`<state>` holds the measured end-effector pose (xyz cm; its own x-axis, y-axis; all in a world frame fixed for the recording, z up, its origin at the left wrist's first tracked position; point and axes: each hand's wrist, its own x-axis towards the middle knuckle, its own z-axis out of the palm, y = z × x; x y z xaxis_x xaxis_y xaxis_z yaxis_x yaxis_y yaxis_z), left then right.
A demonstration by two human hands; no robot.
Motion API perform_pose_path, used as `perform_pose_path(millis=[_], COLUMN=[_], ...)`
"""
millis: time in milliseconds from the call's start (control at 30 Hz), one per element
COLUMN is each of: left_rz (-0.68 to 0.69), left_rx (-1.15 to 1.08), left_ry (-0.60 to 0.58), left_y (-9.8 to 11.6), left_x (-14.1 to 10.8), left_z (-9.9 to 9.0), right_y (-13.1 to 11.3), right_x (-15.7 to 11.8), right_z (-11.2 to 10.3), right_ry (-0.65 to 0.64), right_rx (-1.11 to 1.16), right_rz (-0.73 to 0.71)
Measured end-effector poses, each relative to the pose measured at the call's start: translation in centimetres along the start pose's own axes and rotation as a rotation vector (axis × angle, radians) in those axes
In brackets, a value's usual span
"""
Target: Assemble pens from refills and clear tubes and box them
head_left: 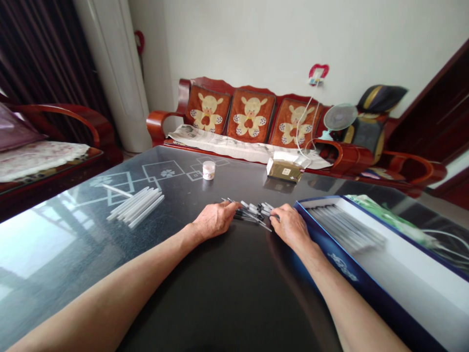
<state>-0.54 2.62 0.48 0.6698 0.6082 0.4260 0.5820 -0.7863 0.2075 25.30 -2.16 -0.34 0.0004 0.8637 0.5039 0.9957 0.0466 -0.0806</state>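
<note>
1. Glossy dark glass tabletop (205, 298) fills the lower frame, its far edge crossing mid-frame.
2. Blue-rimmed box (366, 274) sits lower right, just beside the right hand (289, 226).
3. Thin black-and-clear pens (252, 212) lie heaped mid-frame, between that hand and the left hand (214, 220); fingers (234, 208) curl onto them, grip unclear.
4. Smooth clear tubes (135, 206) lie parallel, left of centre.

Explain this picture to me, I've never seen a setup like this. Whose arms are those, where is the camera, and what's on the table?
This is one view from a camera worn on a person's head, looking forward and down, so the bare arms are that person's own. The left hand and right hand rest on a pile of thin black-tipped rods, and neither clearly grips anything. On the shiny table lie a bundle of white tubes, a small jar, a packet and an open blue box holding more tubes.
</note>
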Motion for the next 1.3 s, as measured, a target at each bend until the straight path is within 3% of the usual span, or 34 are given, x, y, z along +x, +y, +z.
perform_pose_path(millis=[200, 500, 800, 933, 1300], left_rz=[0.001, 0.026, 0.087, 0.142, 0.197], left_rx=[-0.009, -0.084, -0.263, -0.263, -0.162], left_ry=[0.0, 0.029, 0.073, 0.071, 0.034], left_y=[-0.1, 0.1, 0.4, 0.4, 0.4], left_x=[0.0, 0.0, 0.3, 0.4, 0.3], left_z=[0.2, 0.1, -0.1, 0.0, 0.4], right_y=[-0.2, -0.1, -5.3, -6.5, -6.7], right_x=[0.2, 0.9, 0.3, 0.0, -0.3], right_z=[-0.3, -0.4, -0.7, -0.5, -0.7], right_ry=[0.026, 0.095, 0.059, 0.069, 0.035], right_rx=[0.001, 0.383, 0.802, 0.784, 0.722], right_rz=[0.001, 0.082, 0.058, -0.011, -0.106])
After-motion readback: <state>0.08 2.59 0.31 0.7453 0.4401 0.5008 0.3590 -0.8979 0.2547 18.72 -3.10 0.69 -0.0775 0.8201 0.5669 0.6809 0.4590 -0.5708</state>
